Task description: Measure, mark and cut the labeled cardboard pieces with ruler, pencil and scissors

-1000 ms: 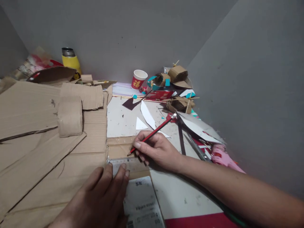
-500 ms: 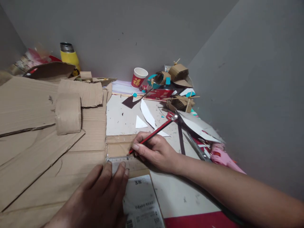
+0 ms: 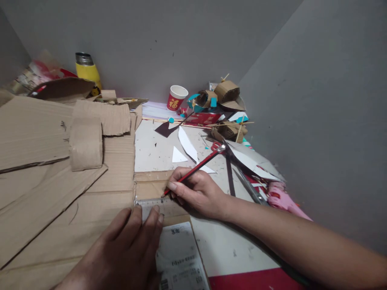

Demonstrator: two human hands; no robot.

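My right hand (image 3: 198,192) grips a red and black pencil (image 3: 195,170), its tip down at the upper edge of a clear ruler (image 3: 173,208). The ruler lies across a piece of cardboard (image 3: 148,189) that carries a white printed label (image 3: 179,253) on its near part. With fingers stretched out, my left hand (image 3: 127,241) lies flat, its fingertips pressing on the ruler. Part of the ruler is hidden under both hands.
Large cardboard sheets (image 3: 116,169) cover the left side. Scissors (image 3: 248,187) and a pink glue gun (image 3: 284,199) lie right of my forearm. Behind are white paper scraps (image 3: 186,143), a red paper cup (image 3: 175,98), small cardboard builds (image 3: 226,92) and a yellow bottle (image 3: 87,72).
Both hands, the pencil and the ruler keep practically the same places. The whole view has shifted very slightly.
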